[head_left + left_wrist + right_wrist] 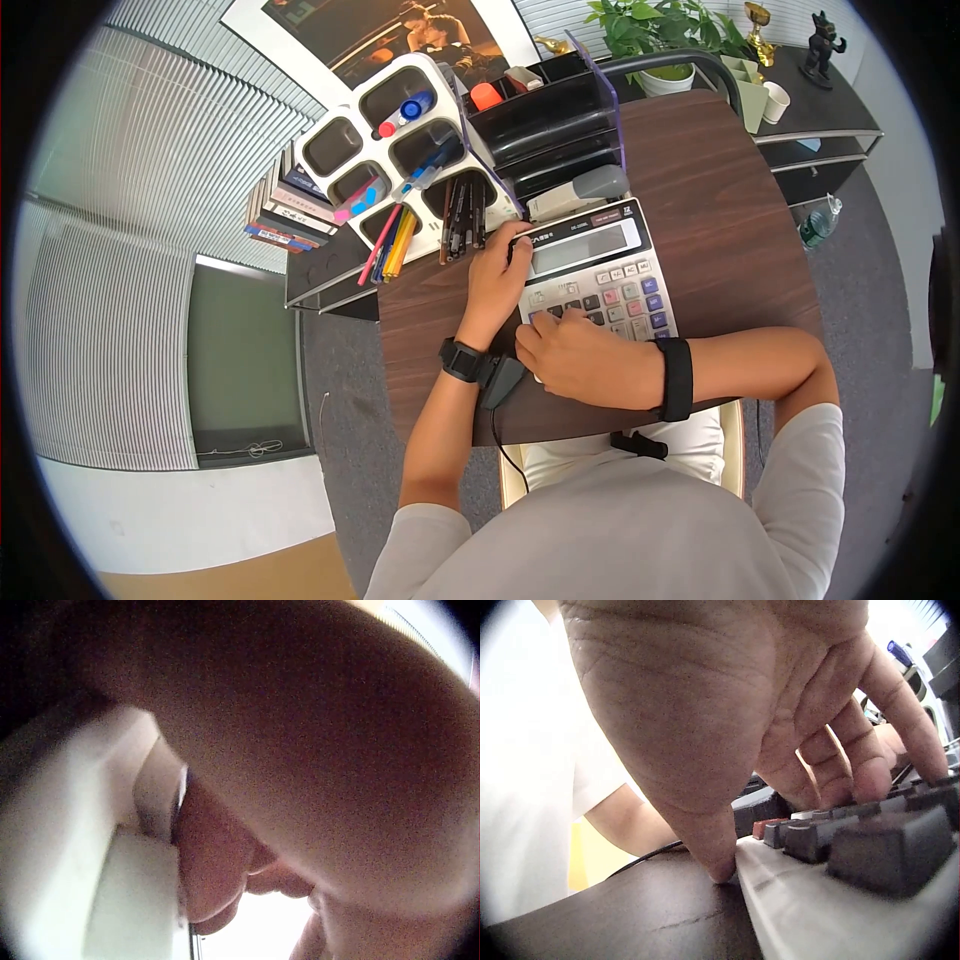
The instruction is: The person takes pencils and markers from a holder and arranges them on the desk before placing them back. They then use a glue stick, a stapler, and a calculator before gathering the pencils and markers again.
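Observation:
A large desktop calculator point(585, 262) with a display and grey, pink and purple keys lies tilted on the brown desk. My left hand point(497, 285) holds its upper left edge, thumb beside the display and a finger at the corner. Over the lower left keys bends my right hand point(590, 358). In the right wrist view, fingers point(870, 776) of that hand reach down onto the dark keys point(889, 847), while its thumb point(718, 859) rests on the desk beside the calculator's near edge. The left wrist view is dark and mostly filled by the left hand point(300, 750).
A white pen organizer point(375, 165) with pencils and markers stands left of a black file rack point(545, 120). A grey-white object point(580, 195) lies behind the calculator. Farther back are a potted plant point(665, 35) and a paper cup point(777, 102). Stacked books point(290, 205) sit at left.

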Action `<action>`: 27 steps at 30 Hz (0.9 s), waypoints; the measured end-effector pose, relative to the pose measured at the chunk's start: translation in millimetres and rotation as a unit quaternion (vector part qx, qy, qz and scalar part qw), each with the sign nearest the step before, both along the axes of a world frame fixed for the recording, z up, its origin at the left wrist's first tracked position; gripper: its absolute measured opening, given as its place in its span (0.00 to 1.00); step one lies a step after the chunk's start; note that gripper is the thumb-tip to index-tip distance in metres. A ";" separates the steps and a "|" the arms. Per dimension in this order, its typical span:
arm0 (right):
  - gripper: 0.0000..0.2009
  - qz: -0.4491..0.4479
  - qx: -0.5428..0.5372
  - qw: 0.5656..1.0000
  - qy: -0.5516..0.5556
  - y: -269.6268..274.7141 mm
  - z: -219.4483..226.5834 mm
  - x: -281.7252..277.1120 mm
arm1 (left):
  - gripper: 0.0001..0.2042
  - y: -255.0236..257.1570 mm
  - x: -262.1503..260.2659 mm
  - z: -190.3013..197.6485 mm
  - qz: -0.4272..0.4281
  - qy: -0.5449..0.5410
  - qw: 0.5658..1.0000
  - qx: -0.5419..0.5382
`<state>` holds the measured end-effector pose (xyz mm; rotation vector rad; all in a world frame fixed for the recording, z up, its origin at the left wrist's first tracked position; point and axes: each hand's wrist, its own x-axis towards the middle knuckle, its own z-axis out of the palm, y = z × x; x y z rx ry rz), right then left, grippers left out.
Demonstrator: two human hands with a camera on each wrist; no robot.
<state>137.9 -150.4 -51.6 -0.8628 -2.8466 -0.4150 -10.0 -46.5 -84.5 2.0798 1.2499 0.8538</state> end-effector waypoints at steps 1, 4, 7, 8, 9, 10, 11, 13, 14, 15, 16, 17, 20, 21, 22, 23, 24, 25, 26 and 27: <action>0.16 0.000 -0.001 1.000 0.000 -0.1 0.7 0.2 | 0.10 0.3 -0.1 -0.5 0.001 0.000 1.000 0.000; 0.17 0.001 0.003 1.000 -0.005 0.0 0.7 0.4 | 0.10 0.4 -0.3 -0.6 0.000 -0.002 1.000 -0.001; 0.17 0.002 0.008 1.000 0.008 0.2 -1.5 0.1 | 0.10 1.0 -0.5 -2.0 -0.003 -0.007 1.000 0.003; 0.16 0.002 0.004 1.000 0.010 0.1 -0.9 0.2 | 0.11 1.4 -0.6 -2.6 -0.005 -0.010 1.000 0.010; 0.16 0.001 0.000 1.000 0.013 0.1 -0.7 0.2 | 0.11 1.5 -0.7 -2.9 -0.005 -0.009 1.000 0.009; 0.16 0.001 -0.001 1.000 0.013 0.1 -1.0 0.2 | 0.11 1.5 -0.9 -3.2 -0.006 -0.010 1.000 0.007; 0.16 0.000 0.000 1.000 0.014 0.1 -1.4 0.3 | 0.11 1.5 -1.0 -3.5 -0.006 -0.011 1.000 0.005; 0.16 -0.002 0.000 1.000 0.015 0.3 -2.2 0.2 | 0.11 1.2 -0.8 -1.8 -0.003 -0.004 1.000 -0.002; 0.16 -0.001 0.001 1.000 0.015 0.4 -2.6 0.1 | 0.11 1.1 -0.7 -1.4 0.000 0.003 1.000 -0.008; 0.16 0.000 0.003 1.000 0.016 0.5 -2.9 0.0 | 0.11 1.2 -0.9 -1.9 0.000 0.003 1.000 -0.008; 0.16 0.000 0.002 1.000 0.016 0.4 -2.7 0.1 | 0.11 1.4 -1.2 -2.8 0.000 0.001 1.000 -0.003; 0.16 -0.002 0.001 1.000 0.014 0.2 -1.9 0.2 | 0.11 1.6 -1.3 -3.6 -0.001 -0.001 1.000 0.002; 0.15 -0.002 -0.004 1.000 0.017 0.1 -0.9 0.8 | 0.11 2.3 -1.7 -4.9 -0.001 0.001 1.000 0.008; 0.15 0.000 -0.008 1.000 0.021 0.1 -0.8 1.0 | 0.11 2.4 -1.6 -4.6 -0.001 0.001 1.000 0.007; 0.15 0.000 -0.009 1.000 0.021 -0.1 -0.7 1.0 | 0.11 2.1 -1.4 -3.6 0.000 0.003 1.000 0.001; 0.15 -0.002 -0.005 1.000 0.018 -0.3 -0.6 0.9 | 0.11 1.7 -1.2 -2.6 0.002 0.005 1.000 -0.006; 0.15 -0.004 -0.002 1.000 0.014 -0.5 -0.8 0.6 | 0.11 1.4 -1.1 -1.7 0.002 0.005 1.000 -0.007; 0.15 -0.003 -0.003 1.000 0.014 -0.2 -1.3 0.4 | 0.11 1.0 -1.0 -0.9 0.003 0.008 1.000 -0.012; 0.15 -0.004 -0.004 1.000 0.021 0.2 -1.9 0.2 | 0.11 0.7 -1.0 -0.6 0.004 0.010 1.000 -0.018; 0.14 -0.005 -0.006 1.000 0.027 0.3 -2.4 -0.1 | 0.11 0.7 -0.9 -0.9 0.005 0.011 1.000 -0.019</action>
